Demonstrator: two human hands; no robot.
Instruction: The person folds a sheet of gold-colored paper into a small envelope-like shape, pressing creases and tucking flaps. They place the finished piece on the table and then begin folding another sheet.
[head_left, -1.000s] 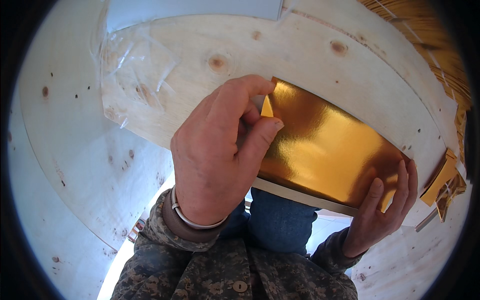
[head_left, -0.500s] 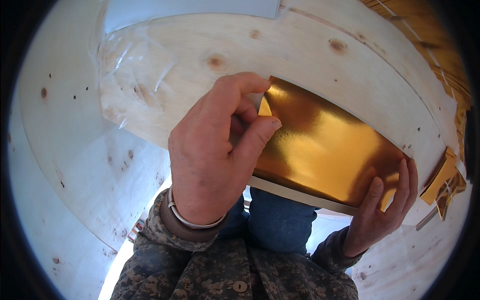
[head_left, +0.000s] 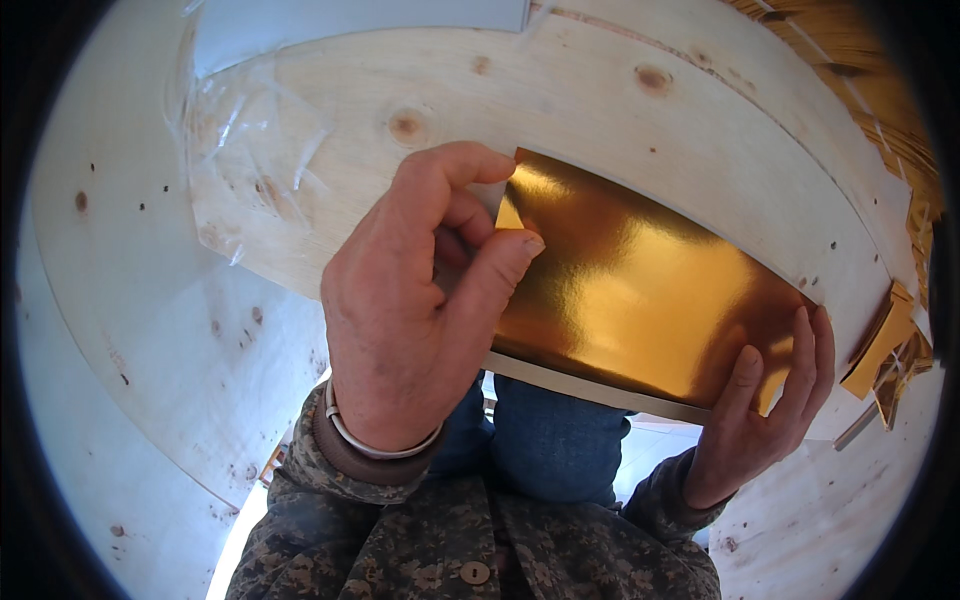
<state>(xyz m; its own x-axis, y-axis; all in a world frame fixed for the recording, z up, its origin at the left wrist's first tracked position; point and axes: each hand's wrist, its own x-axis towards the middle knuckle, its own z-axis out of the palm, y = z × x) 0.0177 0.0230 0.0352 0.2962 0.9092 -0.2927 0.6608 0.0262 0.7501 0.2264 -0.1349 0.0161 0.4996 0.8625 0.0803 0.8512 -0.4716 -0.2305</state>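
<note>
pinched tight between thumb and forefinger of the left hand [head_left: 410,320], the upper left corner of the gold foil sheet [head_left: 640,290] is held, and a small flap of that corner is seen turned up right at the fingertips [head_left: 520,245]. the remaining fingers are curled in behind the pinch, with nothing else caught in them. across from that grip, at the sheet's lower right corner, the right hand [head_left: 765,415] is clamped on the foil, fingers laid flat on the shiny face and the thumb pressed beside them; what lies under the palm cannot be made out. between the two grips the gold sheet is stretched out flat on the pale wooden board [head_left: 640,130], its near edge lined up along the board's near edge, where a thin pale strip is shown beneath the foil. just beyond the left-hand pinch, up and to the left, a crumpled clear plastic wrapper [head_left: 250,150] is lying on the wood. past the right-hand grip, off the board's right end, gold foil scraps [head_left: 885,345] are piled. below both hands, blue trousers [head_left: 550,440] and camouflage sleeves [head_left: 330,520] are seen, a metal bracelet [head_left: 375,445] worn at the left wrist.
</note>
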